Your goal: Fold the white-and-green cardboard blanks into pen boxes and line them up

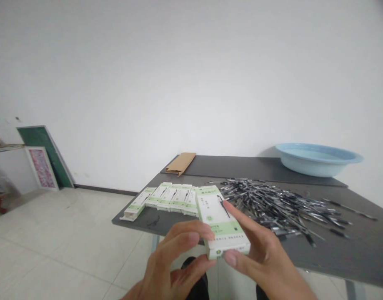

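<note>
So, plain white wall (141, 83) in the background, pale tiled floor (53, 237), and a dark table (344, 256) running up to the wall.

Both hands are on one green-and-white box (221, 216). The left hand (171, 252) is half curled, fingers on top of the near left corner, thumb low by the end panel. The right hand (261, 250) has its index finger stretched along the right side and its thumb against that same end, so it's a light pinch, nowhere near a fist. The end looks closed to me, but I can't see what's inside. The box sits right between the hands, around the table's near edge; can't tell if any of it rests on the table.

Just beyond the left hand there's a row of similar boxes (174, 199), the leftmost lying at a slant. Past the right hand is a big messy heap of pens (272, 204). Farther out, a brown paper bag (183, 161) lies ahead of the left hand, and a blue basin (319, 162) is way past the right.

What could go wrong, imo: squeeze that thin-looking card too hard and the end buckles or pops. Loosen both thumbs and it could drop off the edge. And a careless swing of the right hand might send pens rolling.
</note>
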A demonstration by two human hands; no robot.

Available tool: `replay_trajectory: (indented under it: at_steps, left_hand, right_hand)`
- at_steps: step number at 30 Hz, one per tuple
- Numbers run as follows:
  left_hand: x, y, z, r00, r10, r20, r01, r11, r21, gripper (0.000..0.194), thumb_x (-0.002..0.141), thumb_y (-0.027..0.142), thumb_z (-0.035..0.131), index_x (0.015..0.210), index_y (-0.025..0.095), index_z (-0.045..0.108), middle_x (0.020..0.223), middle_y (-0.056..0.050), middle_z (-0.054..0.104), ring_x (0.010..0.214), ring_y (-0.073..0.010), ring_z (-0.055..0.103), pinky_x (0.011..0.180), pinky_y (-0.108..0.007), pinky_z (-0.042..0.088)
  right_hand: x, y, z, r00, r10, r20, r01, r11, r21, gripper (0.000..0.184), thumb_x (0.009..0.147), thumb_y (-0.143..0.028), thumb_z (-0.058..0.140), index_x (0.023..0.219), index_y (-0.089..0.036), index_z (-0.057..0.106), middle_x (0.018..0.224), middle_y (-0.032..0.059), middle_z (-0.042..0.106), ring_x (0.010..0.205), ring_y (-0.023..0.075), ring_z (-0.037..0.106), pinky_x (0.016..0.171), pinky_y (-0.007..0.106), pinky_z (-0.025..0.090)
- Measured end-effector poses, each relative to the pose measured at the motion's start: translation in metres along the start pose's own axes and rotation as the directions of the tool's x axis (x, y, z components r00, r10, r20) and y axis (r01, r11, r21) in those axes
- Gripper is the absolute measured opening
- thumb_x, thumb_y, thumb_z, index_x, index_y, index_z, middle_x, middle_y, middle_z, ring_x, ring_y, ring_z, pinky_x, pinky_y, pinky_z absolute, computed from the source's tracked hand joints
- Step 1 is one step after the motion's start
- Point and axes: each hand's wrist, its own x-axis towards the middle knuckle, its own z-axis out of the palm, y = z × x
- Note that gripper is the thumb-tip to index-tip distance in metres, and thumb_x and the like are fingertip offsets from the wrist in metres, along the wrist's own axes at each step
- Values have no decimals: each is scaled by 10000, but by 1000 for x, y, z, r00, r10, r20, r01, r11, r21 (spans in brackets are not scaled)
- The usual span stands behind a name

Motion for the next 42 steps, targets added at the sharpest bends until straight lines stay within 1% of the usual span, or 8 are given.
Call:
replay_trajectory:
  at_steps: [13,18,24,28,31,34,38,42]
  left_hand:
    - [-1,-6,-12,984,-171,57,151,954,258,624,901,473,775,1421,231,527,1381,-154,628,1299,-303,623,1060,-464,587]
    - [5,-2,-10,939,-297,173,252,938,238,712,903,529,757,1518,314,470,1136,-64,749,824,-183,725,722,-293,661]
    - [-2,-10,-4,931,-320,176,266,924,276,614,904,416,776,1471,318,560,1195,-64,776,840,-187,765,744,-308,685]
    - [-7,-17,-8,951,-261,166,197,925,326,606,919,343,744,1491,305,547,1305,-101,725,1001,-224,763,828,-353,688]
    - [-7,-26,-9,944,-212,253,115,930,350,543,948,211,652,1473,305,554,1359,-102,681,1183,-246,708,938,-383,654]
    - [-11,-36,-8,913,-135,385,17,956,294,509,958,115,581,1436,289,551,1412,-114,637,1268,-242,668,1014,-386,612]
    - [-20,-42,-5,918,-97,386,-6,967,256,671,955,346,711,1524,213,382,1534,-222,533,1419,-329,550,1099,-493,546]
    - [-13,-38,-2,944,-178,279,94,952,290,535,1039,395,580,1521,209,442,1432,-167,648,1353,-273,621,1108,-426,551]
  right_hand:
    - [3,0,-6,997,10,-76,-12,1000,-27,739,763,-275,920,1442,-281,628,1600,142,457,1469,330,439,1113,500,430]
    - [8,-3,-5,999,17,-31,-16,1000,16,711,737,-247,934,1390,-316,663,1555,125,493,1314,329,619,1000,460,556]
    - [5,9,-6,999,-28,-42,27,999,-28,691,729,-259,936,1370,-320,687,1557,123,520,1290,340,651,957,440,599]
    - [10,5,-15,998,-49,48,49,999,4,858,820,-463,862,1570,-361,460,1650,136,413,1352,357,608,941,476,622]
    - [21,-3,-24,1000,6,10,-6,998,59,786,926,-521,739,1609,-343,392,1491,164,622,1197,311,728,883,465,656]
    - [29,-11,-30,997,71,30,-72,997,12,521,911,-409,780,1406,-295,661,1162,106,811,978,274,804,837,427,677]
    - [23,-19,-34,994,-102,-32,89,953,-289,237,832,-265,836,1069,-280,831,1043,54,837,883,257,814,780,326,684]
    - [12,-23,-37,951,-306,35,282,820,-499,278,878,-192,756,1125,-305,813,1077,39,828,969,239,803,826,274,662]
